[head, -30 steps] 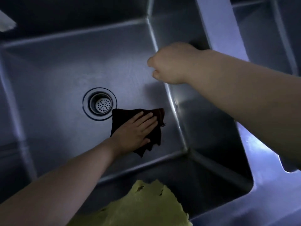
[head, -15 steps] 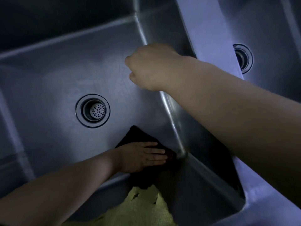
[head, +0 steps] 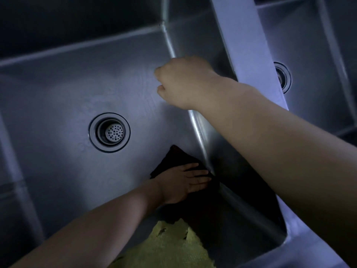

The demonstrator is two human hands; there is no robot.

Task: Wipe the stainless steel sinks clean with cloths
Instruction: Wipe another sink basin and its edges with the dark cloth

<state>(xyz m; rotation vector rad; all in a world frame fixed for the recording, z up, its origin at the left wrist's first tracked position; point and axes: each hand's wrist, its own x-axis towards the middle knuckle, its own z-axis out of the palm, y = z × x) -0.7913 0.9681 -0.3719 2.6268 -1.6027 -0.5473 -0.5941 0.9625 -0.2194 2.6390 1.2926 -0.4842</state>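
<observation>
I see the dark cloth (head: 174, 158) lying flat on the floor of the stainless steel sink (head: 58, 89), below and to the right of the drain (head: 109, 132) and pushed up against the crease where the sink floor meets the right-hand wall. My left hand (head: 185, 182) lies on top of the cloth with its fingers straight and together, pressing it down; the fingertips point toward that wall crease, and the cloth shows beyond the hand on the drain side and at the fingertips. The left forearm runs back from there toward the near edge of the sink.

Above and to the right of the drain, my right hand (head: 183, 82) hangs over the sink with its fingers curled into a loose fist; I see nothing held in that grip, though the palm side is turned away from me. Its forearm crosses over the steel divider (head: 243, 45) that stands to the right of the drain.

Past that divider is a second sink (head: 309, 55), with its own drain (head: 283, 77) partly in view just beside the divider.

Nearest me, well below the drain, a yellow cloth (head: 170, 248) with a ragged edge overhangs the near side of the sink.
</observation>
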